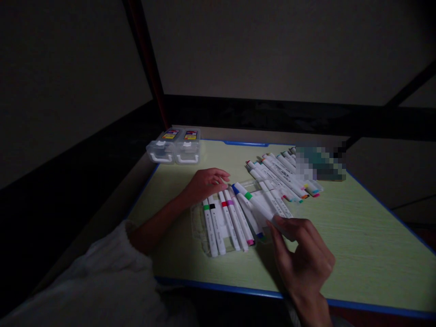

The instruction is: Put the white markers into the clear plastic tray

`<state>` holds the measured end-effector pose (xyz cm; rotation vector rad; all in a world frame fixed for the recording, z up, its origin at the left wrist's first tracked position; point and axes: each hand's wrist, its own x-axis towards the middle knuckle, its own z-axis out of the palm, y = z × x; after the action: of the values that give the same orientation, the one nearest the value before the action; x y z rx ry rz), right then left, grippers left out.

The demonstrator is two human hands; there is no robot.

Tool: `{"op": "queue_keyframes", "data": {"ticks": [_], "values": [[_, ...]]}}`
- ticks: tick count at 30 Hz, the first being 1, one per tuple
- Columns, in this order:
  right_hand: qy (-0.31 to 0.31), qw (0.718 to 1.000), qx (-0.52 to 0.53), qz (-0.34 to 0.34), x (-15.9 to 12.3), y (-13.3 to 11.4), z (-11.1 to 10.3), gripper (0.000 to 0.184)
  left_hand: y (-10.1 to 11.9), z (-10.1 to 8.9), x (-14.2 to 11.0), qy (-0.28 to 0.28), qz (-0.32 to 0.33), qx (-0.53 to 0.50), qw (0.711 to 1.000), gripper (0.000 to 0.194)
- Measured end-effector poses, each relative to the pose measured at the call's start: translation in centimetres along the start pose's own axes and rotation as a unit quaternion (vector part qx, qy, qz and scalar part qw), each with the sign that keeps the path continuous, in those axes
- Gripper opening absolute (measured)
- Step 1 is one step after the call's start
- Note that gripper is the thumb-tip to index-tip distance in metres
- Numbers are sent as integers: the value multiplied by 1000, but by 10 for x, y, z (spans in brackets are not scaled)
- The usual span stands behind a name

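Note:
My right hand (304, 259) pinches a white marker with a green band (258, 206) between thumb and fingers; it slants up and left above other markers. Beneath lies a clear plastic case (196, 222), opened flat on the table. In its left part several white markers (211, 231) lie side by side, with green, black, red and purple bands. A marker with a blue end (247, 205) lies partly under the held one. My left hand (206, 182) hovers at the case's far edge, fingers apart and holding nothing; whether it touches a marker is hard to tell.
Two clear cases with white handles (175, 147) stand at the table's far left corner. A heap of white markers (279, 175) with coloured ends lies at the far right, beside a blurred greenish object (322, 163). The light green table (368, 245) has a blue edge.

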<state>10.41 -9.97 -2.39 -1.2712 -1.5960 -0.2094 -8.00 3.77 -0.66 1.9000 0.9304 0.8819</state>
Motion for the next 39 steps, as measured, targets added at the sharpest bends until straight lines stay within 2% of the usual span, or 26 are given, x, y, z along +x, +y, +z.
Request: {"op": "queue_keyframes", "data": {"ticks": [6,13,17,22,31,35,39], "values": [[20,999,11,-23,-5,-8,5,27,5,2,-2,-15,-19,-50,998,21],[47,998,27,-39,0,-16,9,22,8,1,-2,-19,-38,-163,986,14],[22,998,20,-46,-1,-16,8,19,9,1,-3,-12,-60,-199,978,15],[8,998,33,-58,-2,-15,6,20,12,3,-3,-30,-87,-193,977,13],[-11,997,33,-67,-3,-19,4,18,7,1,-4,-13,-98,-208,973,17],[-22,996,33,-78,-4,-18,3,18,3,1,-3,-28,-89,-214,972,17],[-20,996,34,-82,-4,-17,4,17,0,1,-2,-17,-84,-213,973,14]]}}
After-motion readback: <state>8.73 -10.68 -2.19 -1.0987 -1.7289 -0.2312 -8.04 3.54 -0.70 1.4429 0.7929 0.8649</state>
